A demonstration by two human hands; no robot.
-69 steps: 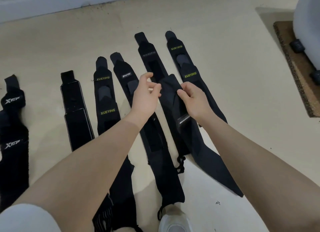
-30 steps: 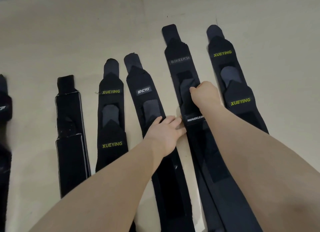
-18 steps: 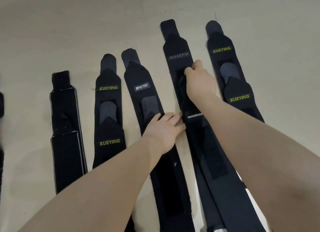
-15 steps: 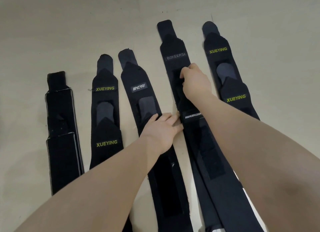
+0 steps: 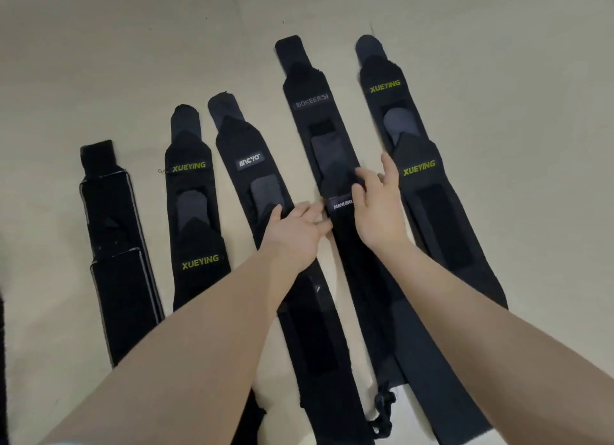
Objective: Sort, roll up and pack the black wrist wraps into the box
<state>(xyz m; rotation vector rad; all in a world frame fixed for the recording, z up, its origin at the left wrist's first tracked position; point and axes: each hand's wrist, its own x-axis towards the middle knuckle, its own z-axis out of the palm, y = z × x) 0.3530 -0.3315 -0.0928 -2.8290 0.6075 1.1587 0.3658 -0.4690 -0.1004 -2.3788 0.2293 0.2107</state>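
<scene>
While five long black fabric wrist wraps [image 5: 246,192] were laid side by side on the beige floor [image 5: 99,62], both hands were held unclenched. The left hand [image 5: 295,228] and right hand [image 5: 378,208] were rested, fingers straight, on the black BOKEERSI-labelled wrap [image 5: 319,122].

Pale beige floor [image 5: 99,45], smooth, a few small dark specks [image 5: 283,21] near the top

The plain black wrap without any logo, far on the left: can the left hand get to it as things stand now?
Probably yes. The plain black wrap lies flat and uncovered, and the left hand is open, holding nothing. It would only have to pass over the XUEYING wrap lying between them.
</scene>
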